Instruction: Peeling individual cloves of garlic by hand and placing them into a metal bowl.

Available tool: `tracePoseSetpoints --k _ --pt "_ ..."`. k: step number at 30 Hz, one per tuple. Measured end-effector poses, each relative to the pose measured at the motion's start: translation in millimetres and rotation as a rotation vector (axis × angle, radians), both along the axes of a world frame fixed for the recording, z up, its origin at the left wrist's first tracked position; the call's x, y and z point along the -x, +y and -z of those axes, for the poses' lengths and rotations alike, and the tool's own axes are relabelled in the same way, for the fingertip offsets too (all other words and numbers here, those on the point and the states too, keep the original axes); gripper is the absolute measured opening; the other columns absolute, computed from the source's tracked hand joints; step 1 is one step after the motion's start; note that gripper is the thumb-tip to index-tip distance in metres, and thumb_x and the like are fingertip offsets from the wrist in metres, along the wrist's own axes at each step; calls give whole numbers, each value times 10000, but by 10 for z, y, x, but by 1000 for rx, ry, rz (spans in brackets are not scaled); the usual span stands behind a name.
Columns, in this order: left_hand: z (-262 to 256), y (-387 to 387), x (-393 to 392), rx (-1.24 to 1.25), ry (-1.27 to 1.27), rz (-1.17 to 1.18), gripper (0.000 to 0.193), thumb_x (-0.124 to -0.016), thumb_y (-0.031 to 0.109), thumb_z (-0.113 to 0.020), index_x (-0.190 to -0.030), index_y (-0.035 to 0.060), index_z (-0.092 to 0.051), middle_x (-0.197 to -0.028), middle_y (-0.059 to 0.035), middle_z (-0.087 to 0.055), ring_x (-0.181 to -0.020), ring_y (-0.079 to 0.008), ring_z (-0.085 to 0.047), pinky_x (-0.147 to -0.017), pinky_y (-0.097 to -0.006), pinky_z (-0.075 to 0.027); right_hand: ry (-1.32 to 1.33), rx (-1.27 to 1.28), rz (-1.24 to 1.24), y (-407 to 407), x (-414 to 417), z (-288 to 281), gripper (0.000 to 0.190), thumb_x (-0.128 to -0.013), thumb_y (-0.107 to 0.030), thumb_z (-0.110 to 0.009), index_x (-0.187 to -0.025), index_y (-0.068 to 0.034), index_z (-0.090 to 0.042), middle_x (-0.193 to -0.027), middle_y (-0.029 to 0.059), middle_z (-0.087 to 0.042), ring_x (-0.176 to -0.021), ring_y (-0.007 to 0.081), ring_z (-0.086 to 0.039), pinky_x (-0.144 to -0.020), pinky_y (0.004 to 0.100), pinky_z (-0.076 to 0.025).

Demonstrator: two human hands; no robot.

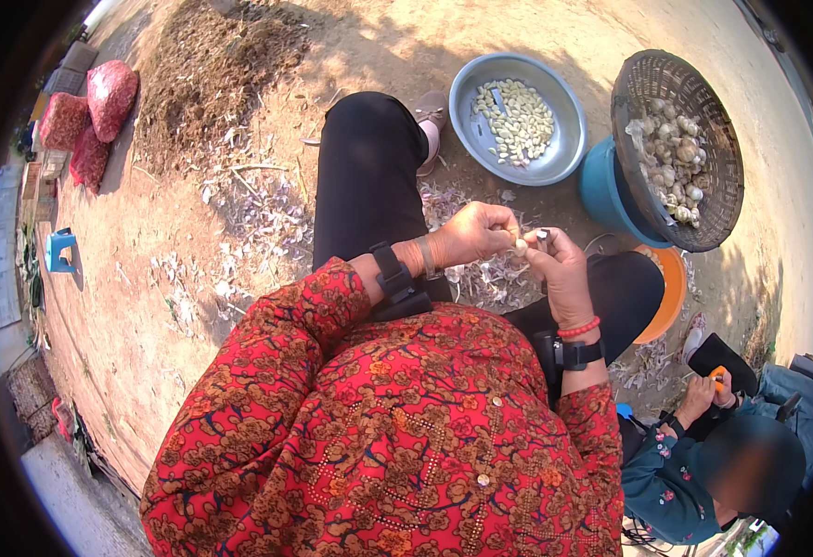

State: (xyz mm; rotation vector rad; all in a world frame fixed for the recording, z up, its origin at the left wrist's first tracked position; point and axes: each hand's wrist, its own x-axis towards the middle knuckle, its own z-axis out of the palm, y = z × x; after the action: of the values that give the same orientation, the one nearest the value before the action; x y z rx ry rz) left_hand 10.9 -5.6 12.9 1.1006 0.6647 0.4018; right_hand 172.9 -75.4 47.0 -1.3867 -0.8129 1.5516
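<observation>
Above a patch of papery peel, my left hand (472,233) and my right hand (559,261) meet at the fingertips. Between them is a pale garlic clove (521,246), pinched by my left fingers and touched by my right thumb. A small tool, apparently a knife (543,237), is tucked in my right fingers; most of it is hidden. Beyond my hands a metal basin (466,129) contains peeled cloves (521,125) and a flat bluish piece. To its right, a woven basket (723,167) of garlic bulbs (678,157) tilts on a teal bucket (598,184).
An orange basin (671,292) stands beside my right knee. At lower right another person (685,480) sits close, holding an orange object (717,378). Garlic skins (267,216) litter the dirt. Leftward are a blue stool (60,250), red mesh sacks (111,101) and a brown mound (204,83).
</observation>
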Motion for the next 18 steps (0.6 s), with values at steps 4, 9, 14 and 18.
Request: tracePoseSetpoints --k 4,9,14,18 --pt "40 -17 -2 -252 67 -38 67 -811 86 -532 -815 31 -570 -644 28 -529 -544 -31 -457 -486 -191 -380 -82 -77 26 0 5 90 92 -801 -4 -539 -892 -6 -545 -757 8 -574 -602 61 -538 -530 185 -426" --pt "-14 -27 0 -559 118 -60 76 -782 75 -536 -801 11 -571 -642 -12 -539 -571 -56 -478 -535 -232 -417 -16 10 -38 -2 41 68 101 -803 -15 -544 -904 -5 -536 -766 16 -575 -621 62 -553 -512 176 -415" --pt "-30 -37 -7 -565 132 -47 79 -782 81 -538 -793 11 -574 -643 -23 -537 -589 -67 -488 -553 -239 -423 23 46 -39 11 -2 74 116 -813 -50 -551 -923 -21 -528 -763 21 -578 -621 66 -563 -479 161 -352" --pt "86 -33 -17 -162 -10 -24 93 -813 123 -548 -818 35 -576 -669 8 -540 -550 -50 -468 -499 -201 -379 77 61 -20 18 -3 55 113 -820 -72 -560 -921 -32 -527 -775 32 -593 -628 73 -577 -473 158 -330"
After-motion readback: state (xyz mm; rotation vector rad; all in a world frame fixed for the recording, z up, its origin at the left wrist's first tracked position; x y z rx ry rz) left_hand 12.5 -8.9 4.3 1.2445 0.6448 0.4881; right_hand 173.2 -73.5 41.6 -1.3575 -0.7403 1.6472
